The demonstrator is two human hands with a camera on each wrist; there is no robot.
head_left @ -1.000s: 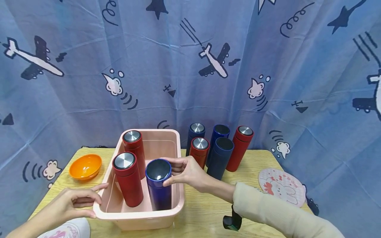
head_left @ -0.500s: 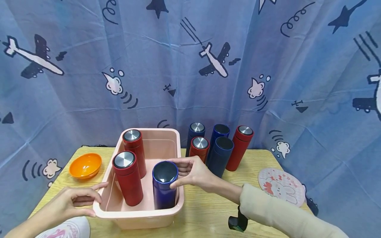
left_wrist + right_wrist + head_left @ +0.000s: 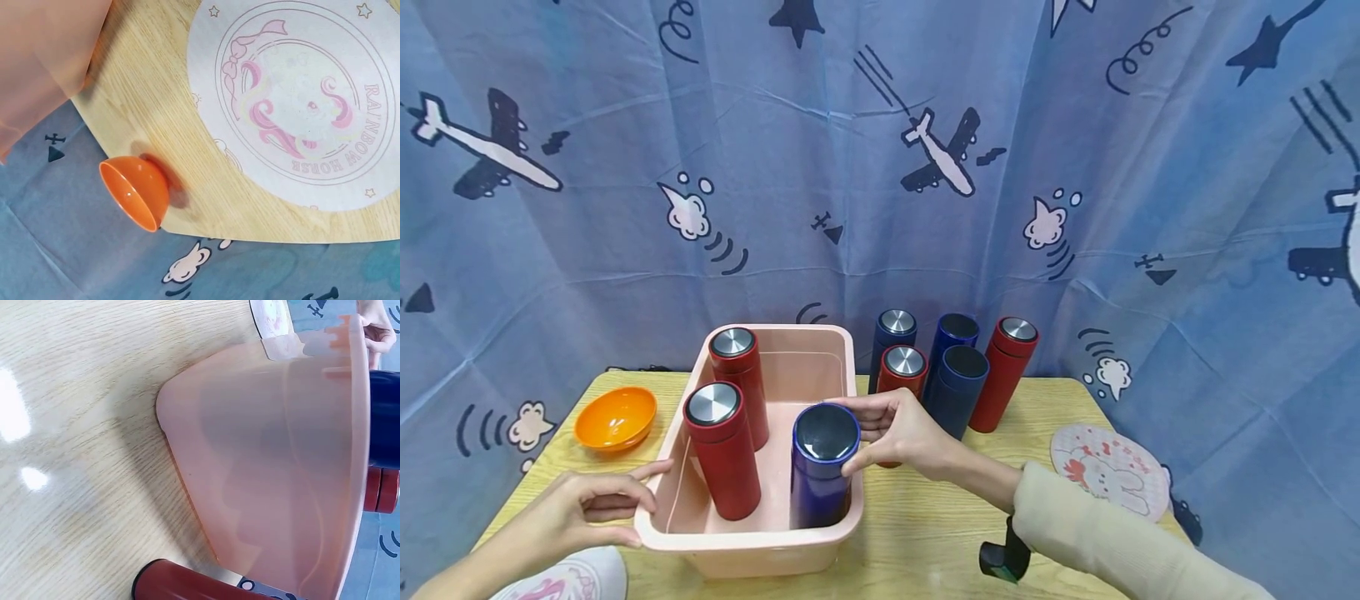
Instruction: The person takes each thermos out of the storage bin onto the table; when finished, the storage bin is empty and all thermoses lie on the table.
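In the head view my right hand [image 3: 910, 437] grips a glossy blue thermos [image 3: 820, 492] near its black top, thumb in front and fingers behind. That thermos stands inside a pink plastic bin [image 3: 752, 546], at its front right corner; its base is hidden by the front wall. My left hand [image 3: 583, 508] holds the bin's rim at the front left corner. Two red thermoses with steel lids, a front one [image 3: 726, 467] and a back one [image 3: 741, 375], stand along the bin's left side. The right wrist view shows the bin's wall [image 3: 262, 456] and the blue thermos [image 3: 384, 419] above its rim.
Behind the right hand stand several more thermoses: red [image 3: 1003, 375], dark blue [image 3: 955, 396] and others. An orange bowl [image 3: 616, 419] sits left of the bin. Round mats lie at the front left [image 3: 300, 106] and right [image 3: 1108, 471]. A patterned curtain [image 3: 880, 208] hangs behind the table.
My right hand has moved the blue thermos to the right inside the bin, closer to its right wall. The left hand has stayed on the rim.
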